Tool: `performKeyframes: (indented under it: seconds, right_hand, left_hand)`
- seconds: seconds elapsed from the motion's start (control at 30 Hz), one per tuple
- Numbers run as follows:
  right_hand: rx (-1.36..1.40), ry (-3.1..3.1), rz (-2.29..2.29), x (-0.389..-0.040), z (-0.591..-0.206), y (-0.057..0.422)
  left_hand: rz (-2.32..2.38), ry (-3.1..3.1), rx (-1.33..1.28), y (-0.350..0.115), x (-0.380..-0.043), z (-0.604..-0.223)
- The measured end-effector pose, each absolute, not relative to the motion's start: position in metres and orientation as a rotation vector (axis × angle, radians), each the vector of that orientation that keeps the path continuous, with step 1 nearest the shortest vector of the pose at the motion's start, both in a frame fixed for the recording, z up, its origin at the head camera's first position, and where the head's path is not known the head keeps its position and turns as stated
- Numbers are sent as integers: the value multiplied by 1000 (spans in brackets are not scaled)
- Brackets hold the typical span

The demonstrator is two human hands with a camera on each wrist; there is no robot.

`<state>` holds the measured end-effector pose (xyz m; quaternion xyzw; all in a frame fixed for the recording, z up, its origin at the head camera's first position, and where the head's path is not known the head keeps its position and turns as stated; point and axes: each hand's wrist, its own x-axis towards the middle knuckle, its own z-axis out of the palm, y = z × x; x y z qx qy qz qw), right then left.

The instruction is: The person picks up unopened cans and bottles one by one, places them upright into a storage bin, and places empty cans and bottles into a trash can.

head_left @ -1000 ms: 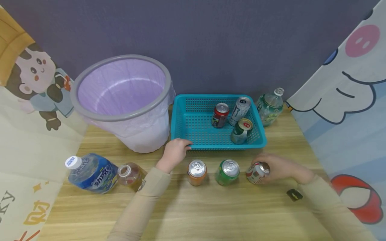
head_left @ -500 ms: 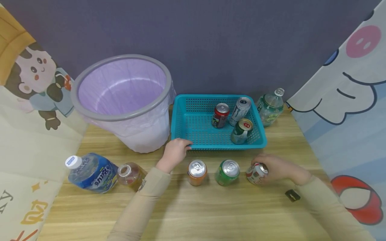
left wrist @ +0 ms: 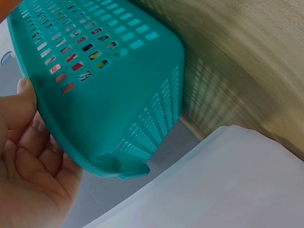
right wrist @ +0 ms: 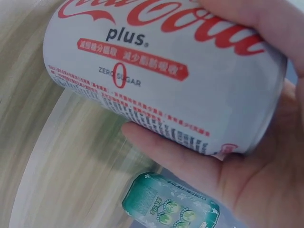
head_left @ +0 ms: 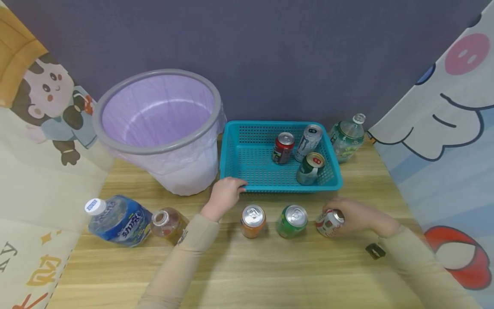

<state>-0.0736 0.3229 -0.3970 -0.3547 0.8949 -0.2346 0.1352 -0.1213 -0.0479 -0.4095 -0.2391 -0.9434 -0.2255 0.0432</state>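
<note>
My left hand [head_left: 224,196] holds the near rim of a turquoise plastic basket [head_left: 247,187], close to its left corner. In the left wrist view the thumb lies on the rim [left wrist: 57,135] and the other fingers curl beneath it. With my right hand [head_left: 359,216] I grip a white and red Coca-Cola can [head_left: 327,224], which stands on the table right of a green can [head_left: 290,229]. The right wrist view shows its "plus" label between thumb and fingers. An orange can [head_left: 251,227] is left of the green one. Inside the basket are a red can [head_left: 283,150], a silver can [head_left: 308,141] and a dark green can [head_left: 307,172].
Left of the basket stands a bin [head_left: 193,171] with a lilac liner. A blue-labelled bottle [head_left: 123,225] and an amber-coloured bottle [head_left: 171,227] are at the front left. Behind the basket's right side is a green-labelled bottle [head_left: 347,139]. A small dark object [head_left: 375,250] lies near my right sleeve.
</note>
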Motion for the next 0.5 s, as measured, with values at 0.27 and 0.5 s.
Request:
performKeyframes:
  seconds: [0.27,0.5]
  right_hand:
    - [-1069,2614,-705,-74,-399,324]
    - [-977,2555,-732,-77,-389,326]
  left_hand:
    - [-694,-2898,-736,-48,-122,-409]
    - [-693,-2916,-730,-48,-122,-407]
